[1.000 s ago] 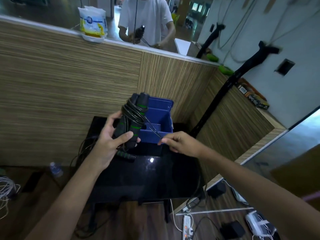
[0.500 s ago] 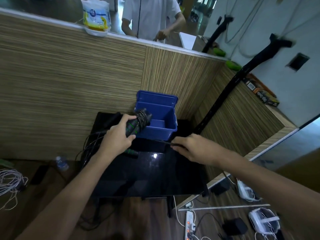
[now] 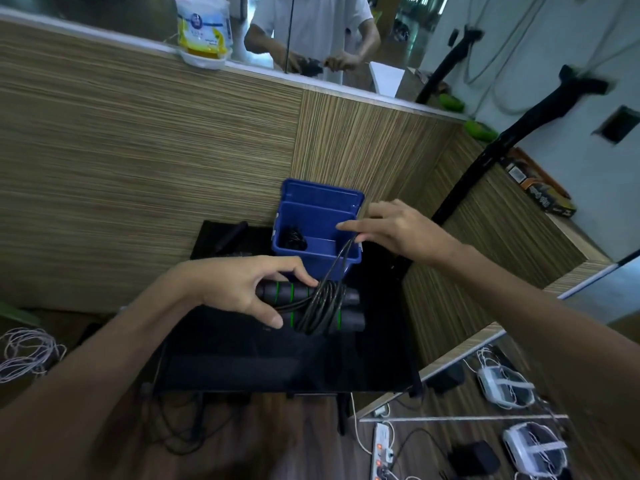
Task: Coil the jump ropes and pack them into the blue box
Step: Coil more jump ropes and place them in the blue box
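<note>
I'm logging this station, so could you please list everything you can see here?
jump rope: one, black with green bands, coiled round its handles, held above the table
blue box: one, open, at the table's far edge, something dark inside
table: one, black, glossy
wooden partition: brown, behind the table
packet: white and yellow, on the ledge
power strip: white, on the floor
left hand: grips the handles
right hand: over the box, fingers pinching the rope's loose end
</note>
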